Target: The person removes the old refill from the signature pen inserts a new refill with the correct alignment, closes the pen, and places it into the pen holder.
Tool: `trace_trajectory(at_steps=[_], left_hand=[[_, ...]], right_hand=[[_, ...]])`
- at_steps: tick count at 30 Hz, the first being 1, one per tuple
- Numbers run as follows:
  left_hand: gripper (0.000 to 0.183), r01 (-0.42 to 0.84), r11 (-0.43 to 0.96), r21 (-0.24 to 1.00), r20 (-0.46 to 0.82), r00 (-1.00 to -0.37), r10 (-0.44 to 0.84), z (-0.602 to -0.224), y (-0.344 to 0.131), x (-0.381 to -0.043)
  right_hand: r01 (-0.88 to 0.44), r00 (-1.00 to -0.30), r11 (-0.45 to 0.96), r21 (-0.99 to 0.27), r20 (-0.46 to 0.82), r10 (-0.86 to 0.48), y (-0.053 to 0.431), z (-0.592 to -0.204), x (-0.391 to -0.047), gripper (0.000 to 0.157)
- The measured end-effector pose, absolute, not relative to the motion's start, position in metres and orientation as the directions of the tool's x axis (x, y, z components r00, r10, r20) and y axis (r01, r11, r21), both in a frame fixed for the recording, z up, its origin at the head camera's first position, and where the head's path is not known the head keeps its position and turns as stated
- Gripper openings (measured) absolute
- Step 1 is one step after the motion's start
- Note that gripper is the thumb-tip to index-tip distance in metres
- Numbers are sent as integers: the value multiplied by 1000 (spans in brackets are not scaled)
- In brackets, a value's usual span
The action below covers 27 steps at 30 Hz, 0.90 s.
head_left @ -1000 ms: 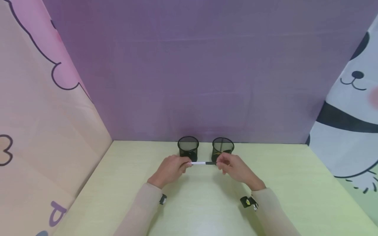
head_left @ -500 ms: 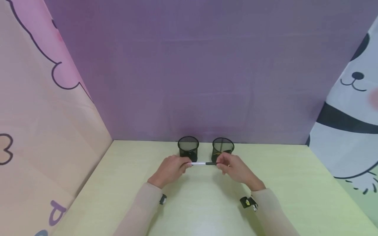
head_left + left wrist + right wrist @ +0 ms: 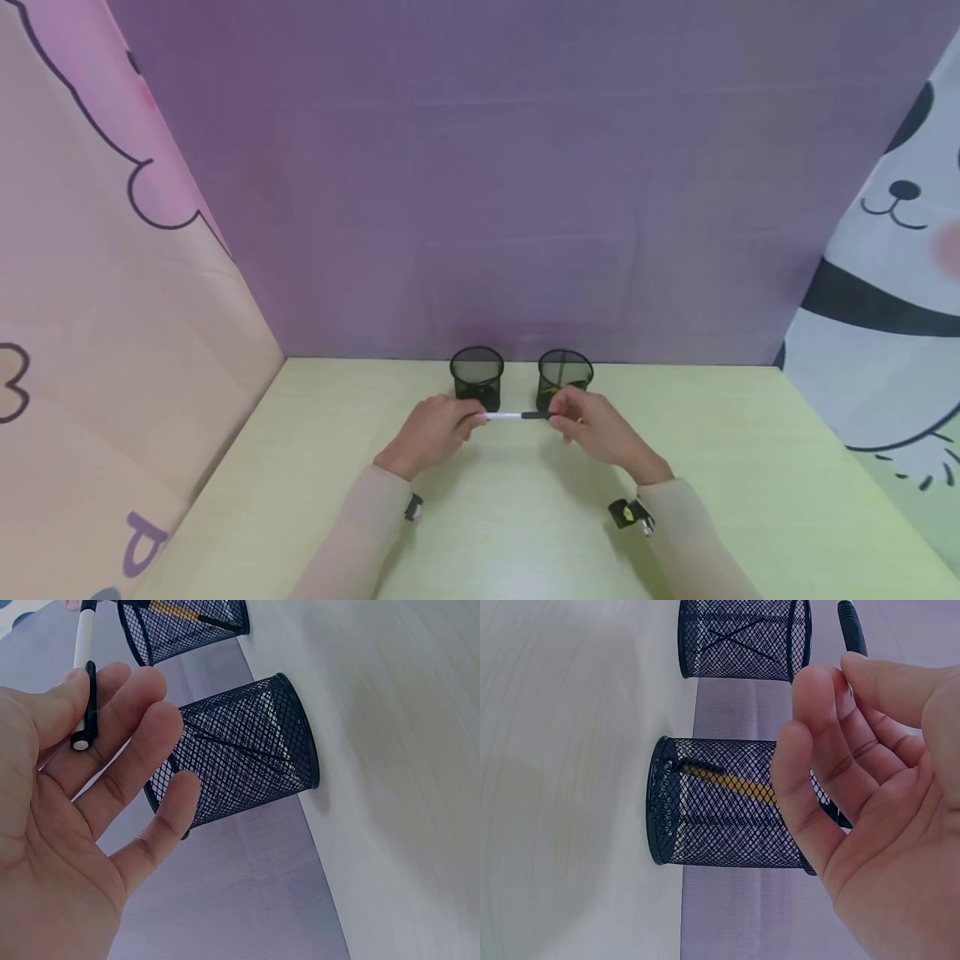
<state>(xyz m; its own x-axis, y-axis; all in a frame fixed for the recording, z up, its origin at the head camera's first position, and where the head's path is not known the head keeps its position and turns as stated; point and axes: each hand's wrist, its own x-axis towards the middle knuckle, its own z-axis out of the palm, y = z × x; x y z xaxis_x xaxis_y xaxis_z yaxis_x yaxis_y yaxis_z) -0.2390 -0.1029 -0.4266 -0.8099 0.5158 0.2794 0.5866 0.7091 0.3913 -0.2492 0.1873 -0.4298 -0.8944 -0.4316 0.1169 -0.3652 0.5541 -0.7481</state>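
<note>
Between both hands a white and black pen (image 3: 504, 416) lies level in front of two black mesh cups. My left hand (image 3: 429, 433) pinches its white end between thumb and fingers; the black clip and end (image 3: 84, 739) show beside the thumb in the left wrist view. With thumb and forefinger my right hand (image 3: 606, 429) pinches the black end (image 3: 852, 630). The left mesh cup (image 3: 477, 392) stands just behind the left fingers. The right mesh cup (image 3: 547, 393), partly hidden by the right hand, holds a yellow and black pencil-like stick (image 3: 739, 784).
A pale wooden table (image 3: 517, 533) runs back to a purple cloth backdrop (image 3: 480, 208). Printed cloth panels stand at left (image 3: 150, 333) and right (image 3: 885, 350); the right one shows a panda.
The hands and pen keep the same place over the table. Only a slight shift of the head camera shows.
</note>
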Motion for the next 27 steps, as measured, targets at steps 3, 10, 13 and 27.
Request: trace_trajectory(at_steps=[3, 10, 13, 27], left_hand=[[18, 587, 708, 392, 277, -809, 518, -428, -103, -239], [18, 599, 702, 385, 296, -801, 521, -429, -104, -240], [18, 602, 700, 384, 302, -798, 521, -430, -104, -241], [17, 613, 689, 385, 305, -790, 532, -432, -104, -245]], right_hand=[[-353, -896, 550, -757, 103, -433, 187, -431, -249, 8], [-358, -887, 539, -762, 98, -451, 188, -433, -251, 21], [-382, -876, 540, -750, 108, -470, 190, -435, -253, 24], [-426, -851, 524, -737, 131, -508, 192, -437, -256, 34]])
